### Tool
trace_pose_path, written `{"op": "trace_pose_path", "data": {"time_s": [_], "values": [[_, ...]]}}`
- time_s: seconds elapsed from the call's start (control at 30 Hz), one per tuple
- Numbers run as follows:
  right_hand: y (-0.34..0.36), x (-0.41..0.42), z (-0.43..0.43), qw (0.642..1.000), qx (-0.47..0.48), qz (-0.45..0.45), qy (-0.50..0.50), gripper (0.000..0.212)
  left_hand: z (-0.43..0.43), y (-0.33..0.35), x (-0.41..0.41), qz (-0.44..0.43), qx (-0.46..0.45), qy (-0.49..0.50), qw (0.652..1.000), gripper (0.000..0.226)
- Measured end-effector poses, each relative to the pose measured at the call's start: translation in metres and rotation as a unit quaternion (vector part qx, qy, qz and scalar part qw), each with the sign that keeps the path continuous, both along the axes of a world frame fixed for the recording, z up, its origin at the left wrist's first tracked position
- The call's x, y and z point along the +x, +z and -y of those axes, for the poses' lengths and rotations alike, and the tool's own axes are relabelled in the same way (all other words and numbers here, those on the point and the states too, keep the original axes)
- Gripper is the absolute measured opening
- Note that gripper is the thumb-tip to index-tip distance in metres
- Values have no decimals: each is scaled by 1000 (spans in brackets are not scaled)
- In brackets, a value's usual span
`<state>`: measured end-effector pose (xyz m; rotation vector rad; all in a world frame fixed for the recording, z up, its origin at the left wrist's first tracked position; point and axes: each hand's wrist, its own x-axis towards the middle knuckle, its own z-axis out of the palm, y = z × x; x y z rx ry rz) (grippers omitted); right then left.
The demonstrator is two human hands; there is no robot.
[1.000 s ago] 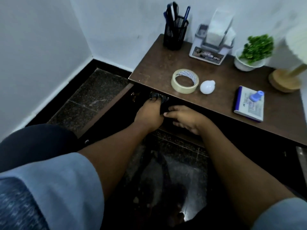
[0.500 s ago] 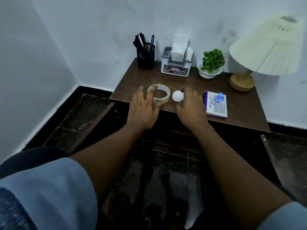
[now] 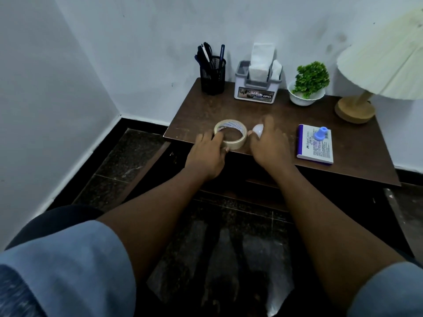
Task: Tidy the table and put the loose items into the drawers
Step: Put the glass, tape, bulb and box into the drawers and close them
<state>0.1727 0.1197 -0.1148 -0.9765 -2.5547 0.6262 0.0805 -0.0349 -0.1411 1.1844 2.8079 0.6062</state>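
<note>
A roll of beige tape (image 3: 235,129) lies near the front edge of the dark wooden table (image 3: 270,110). My left hand (image 3: 207,154) grips the roll, with fingers curled round its near and left side. Just to the right sits a small white bulb (image 3: 258,130). My right hand (image 3: 269,145) closes over the bulb, thumb on its left and fingers across its right. Further right lies a white and blue stamp pad box (image 3: 317,149) with a small blue stamp (image 3: 321,133) standing on top. Below the table edge the drawer (image 3: 258,184) is dark and barely visible.
Along the back of the table stand a black mesh pen holder (image 3: 212,75), a grey tissue box (image 3: 257,88), a potted green plant (image 3: 307,85) and a lamp (image 3: 375,74) with a wooden base. White walls close in at left and behind. Dark tiled floor lies below.
Both hands came up from the drawer under the table edge to the tabletop. The left hand has closed round the tape roll and the right hand over the bulb.
</note>
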Motion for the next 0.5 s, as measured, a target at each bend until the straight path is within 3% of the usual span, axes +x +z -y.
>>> {"op": "trace_pose_path", "data": {"time_s": [0.13, 0.27, 0.43, 0.5], "values": [[20, 14, 17, 993, -39, -112, -14, 34, 26, -10, 23, -71, 12, 4, 997, 35], [40, 38, 29, 989, -26, -144, 13, 43, 55, -30, 64, -75, 38, 42, 996, 31], [27, 65, 22, 980, -127, 20, 149, 46, 74, -52, 104, -45, 14, 40, 998, 25], [10, 76, 19, 972, -141, 101, 158, 43, 73, -57, 111, -37, -1, 44, 998, 26]]}}
